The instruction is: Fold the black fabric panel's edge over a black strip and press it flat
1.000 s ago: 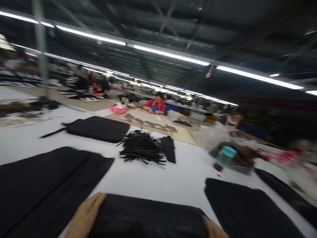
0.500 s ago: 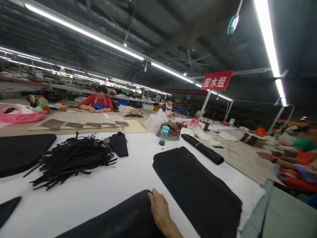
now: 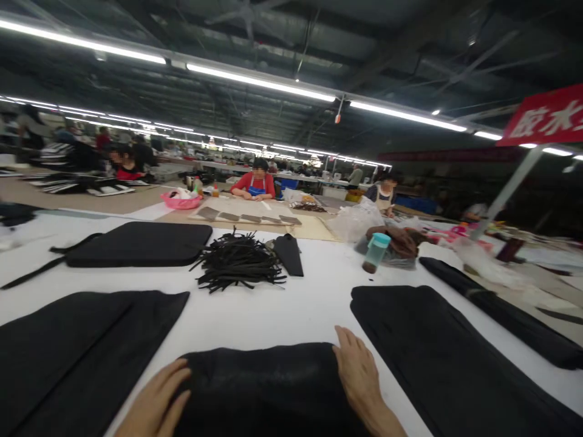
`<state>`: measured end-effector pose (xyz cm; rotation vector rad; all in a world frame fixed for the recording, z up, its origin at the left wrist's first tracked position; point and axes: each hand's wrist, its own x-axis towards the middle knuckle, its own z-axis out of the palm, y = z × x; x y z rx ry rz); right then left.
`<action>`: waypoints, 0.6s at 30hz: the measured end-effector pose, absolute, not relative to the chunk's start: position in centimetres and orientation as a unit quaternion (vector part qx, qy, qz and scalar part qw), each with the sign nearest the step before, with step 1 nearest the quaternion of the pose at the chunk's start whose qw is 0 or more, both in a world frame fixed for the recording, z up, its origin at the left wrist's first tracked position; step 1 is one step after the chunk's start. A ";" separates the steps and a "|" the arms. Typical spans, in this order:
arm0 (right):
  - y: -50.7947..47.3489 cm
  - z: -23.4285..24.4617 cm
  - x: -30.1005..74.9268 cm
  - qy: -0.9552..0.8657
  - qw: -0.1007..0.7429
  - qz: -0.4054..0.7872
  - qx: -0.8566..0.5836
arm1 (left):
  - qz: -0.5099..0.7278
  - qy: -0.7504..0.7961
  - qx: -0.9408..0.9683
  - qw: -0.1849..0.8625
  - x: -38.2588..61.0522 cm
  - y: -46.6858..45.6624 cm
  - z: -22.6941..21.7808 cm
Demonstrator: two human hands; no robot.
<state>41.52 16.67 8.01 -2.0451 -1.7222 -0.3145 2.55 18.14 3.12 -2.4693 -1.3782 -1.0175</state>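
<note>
A black leather-like sheet [image 3: 264, 388] lies at the front of the white tabletop, its near part cut off by the bottom of the view. My left hand [image 3: 159, 397] has its fingers curled over the sheet's left edge. At the right edge, near the far corner, my right hand [image 3: 359, 373] grips the sheet with its fingers close together and the thumb hidden. Black flat pieces [image 3: 86, 352] lie to the left. A stack of long black pieces [image 3: 455, 364] is to the right of my right hand.
Beyond my hands lie a heap of black strips [image 3: 241, 261], a tapered black piece [image 3: 289, 255] and a thick black pad [image 3: 141, 243]. A teal-lidded bottle [image 3: 376, 252] stands tilted in view near a tied black roll [image 3: 501, 312]. Co-workers [image 3: 257, 182] sit at farther tables.
The view has swung left, so the table's things appear farther right. My left hand has come into view at the sheet's left edge; my right hand stays at its right edge.
</note>
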 end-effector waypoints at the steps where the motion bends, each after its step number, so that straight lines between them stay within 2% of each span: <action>1: 17.0 8.6 40.9 -0.642 0.221 -0.112 -0.726 | -0.336 -0.459 -0.818 0.088 2.8 17.3 2.6; 5: 18.7 11.9 38.7 -0.682 0.221 -0.090 -0.691 | -0.285 -0.337 -0.889 0.122 5.8 14.5 1.6; 10: 19.1 14.2 37.7 -0.657 0.219 -0.101 -0.714 | -0.192 -0.298 -0.933 0.068 7.1 13.0 1.0; 13: 16.0 12.1 36.7 -0.713 0.193 -0.106 -0.665 | -0.163 -0.298 -0.940 0.038 6.7 12.3 0.6; 18: 8.9 6.8 36.3 -0.842 0.107 -0.111 -0.518 | -0.058 -0.369 -0.924 -0.086 6.8 10.6 2.7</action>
